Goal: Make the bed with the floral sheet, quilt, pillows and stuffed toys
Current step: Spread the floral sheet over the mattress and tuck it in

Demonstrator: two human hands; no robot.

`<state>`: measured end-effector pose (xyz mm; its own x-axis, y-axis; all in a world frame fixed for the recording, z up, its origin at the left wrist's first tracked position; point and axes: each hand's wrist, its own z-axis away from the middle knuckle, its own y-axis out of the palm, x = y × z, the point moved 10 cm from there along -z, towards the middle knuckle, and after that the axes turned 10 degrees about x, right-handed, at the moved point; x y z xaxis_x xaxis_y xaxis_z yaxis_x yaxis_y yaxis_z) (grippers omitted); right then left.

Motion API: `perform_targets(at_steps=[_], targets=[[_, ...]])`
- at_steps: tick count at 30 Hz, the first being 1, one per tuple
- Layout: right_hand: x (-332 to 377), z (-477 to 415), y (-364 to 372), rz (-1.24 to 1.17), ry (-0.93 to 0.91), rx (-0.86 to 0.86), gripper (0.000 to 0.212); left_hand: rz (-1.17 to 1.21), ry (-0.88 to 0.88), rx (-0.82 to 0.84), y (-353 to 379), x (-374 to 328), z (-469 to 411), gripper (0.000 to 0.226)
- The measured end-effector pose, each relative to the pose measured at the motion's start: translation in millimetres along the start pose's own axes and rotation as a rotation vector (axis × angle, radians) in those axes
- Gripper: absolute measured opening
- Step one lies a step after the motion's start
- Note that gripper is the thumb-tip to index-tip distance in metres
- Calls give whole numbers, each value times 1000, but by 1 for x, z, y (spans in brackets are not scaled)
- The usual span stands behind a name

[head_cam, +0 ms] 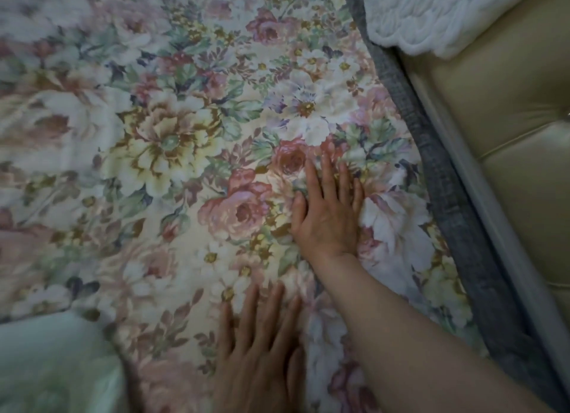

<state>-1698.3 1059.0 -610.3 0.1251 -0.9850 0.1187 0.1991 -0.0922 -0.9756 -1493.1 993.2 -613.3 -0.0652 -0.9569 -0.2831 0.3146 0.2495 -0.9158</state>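
Observation:
The floral sheet [172,141], printed with pink, cream and white flowers, covers most of the view and lies spread flat on the bed. My right hand [327,209] rests palm down on it near the right edge, fingers straight and slightly spread. My left hand [262,348] lies flat on the sheet below it, near the bottom of the view, fingers straight and pointing away from me. Neither hand holds anything. A pale green fabric [52,363] lies at the bottom left; I cannot tell whether it is the quilt or a pillow. No stuffed toys are in view.
A grey mattress edge [431,153] runs diagonally down the right side of the sheet. Beyond it stands a padded beige headboard [505,110]. A white textured blanket [438,14] hangs over it at the top right.

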Motion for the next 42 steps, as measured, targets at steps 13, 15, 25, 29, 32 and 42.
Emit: perform_targets(at_steps=[13, 15, 25, 29, 32, 42], targets=[[25, 153, -1, 71, -253, 34, 56, -96, -121, 24, 10, 7, 6, 67], [-7, 187, 21, 98, -268, 111, 55, -126, -124, 11, 12, 4, 7, 65], [-46, 308, 39, 49, -267, 139, 56, -131, -158, -76, 6, 7, 13, 61], [-143, 303, 34, 46, 86, 64, 61, -130, -157, -90, 9, 5, 13, 61], [-131, 298, 38, 1, 54, 58, 61, -151, -170, -95, 7, 5, 11, 61], [-139, 291, 47, -2, 58, 80, 62, 19, -238, -36, 70, -109, 125, 62]])
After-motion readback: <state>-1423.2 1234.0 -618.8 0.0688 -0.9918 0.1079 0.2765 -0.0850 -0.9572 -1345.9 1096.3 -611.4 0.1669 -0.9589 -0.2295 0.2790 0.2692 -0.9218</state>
